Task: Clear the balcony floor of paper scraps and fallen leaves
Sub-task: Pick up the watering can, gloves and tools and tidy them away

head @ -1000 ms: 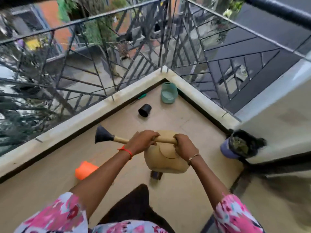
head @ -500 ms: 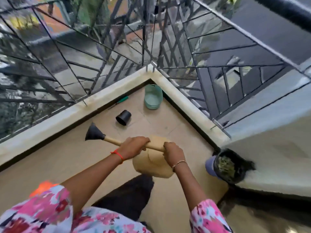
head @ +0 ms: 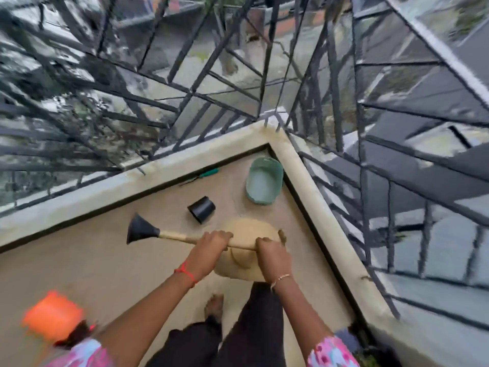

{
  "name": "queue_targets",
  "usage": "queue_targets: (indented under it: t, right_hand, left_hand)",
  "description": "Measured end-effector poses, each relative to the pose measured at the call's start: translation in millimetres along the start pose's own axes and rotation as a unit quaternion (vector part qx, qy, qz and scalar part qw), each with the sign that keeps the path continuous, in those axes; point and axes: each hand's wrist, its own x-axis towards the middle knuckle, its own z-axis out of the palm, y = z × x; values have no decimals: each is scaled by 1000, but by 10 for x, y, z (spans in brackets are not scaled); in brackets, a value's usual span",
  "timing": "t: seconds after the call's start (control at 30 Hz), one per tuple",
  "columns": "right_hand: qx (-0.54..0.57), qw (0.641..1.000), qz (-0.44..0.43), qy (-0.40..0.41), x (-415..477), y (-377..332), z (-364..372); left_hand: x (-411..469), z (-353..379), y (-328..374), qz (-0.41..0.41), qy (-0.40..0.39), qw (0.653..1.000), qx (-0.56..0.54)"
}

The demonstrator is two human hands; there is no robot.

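Beige balcony floor runs to a far corner closed by a low ledge and a black metal railing. On the stretch in view no paper scrap or fallen leaf can be made out, though blur could hide small bits, so the sweeping-up looks mostly done here. Loose items are what is left: a green basin in the far corner, a black pot on its side, a green-handled tool by the far ledge and a blurred orange object near left. The left hand and right hand each curl round the bar of a tan watering can, carried above the floor.
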Motion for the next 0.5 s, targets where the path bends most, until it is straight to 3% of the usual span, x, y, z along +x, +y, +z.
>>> queue_targets:
  t: [0.1, 0.2, 0.3, 0.37, 0.5]
  right_hand:
    - [-24, 997, -62, 30, 948, 231, 33]
    - [-51, 987, -144, -46, 1786, 363, -52]
    - [-62, 979, -194, -18, 2537, 442, -30]
    - [-85, 964, -246, 56, 3036, 492, 196]
    - [-58, 958, -267, 88, 3698, 532, 585]
  left_hand:
    - [596, 143, -231, -79, 42, 991, -99]
    - [1211, 371, -578, -191, 88, 970, -122]
    - [1765, 559, -890, -203, 115, 962, -143]
    - [2075, 683, -1084, -211, 133, 958, -141]
    - [2500, 849, -1348, -230, 165, 953, -108]
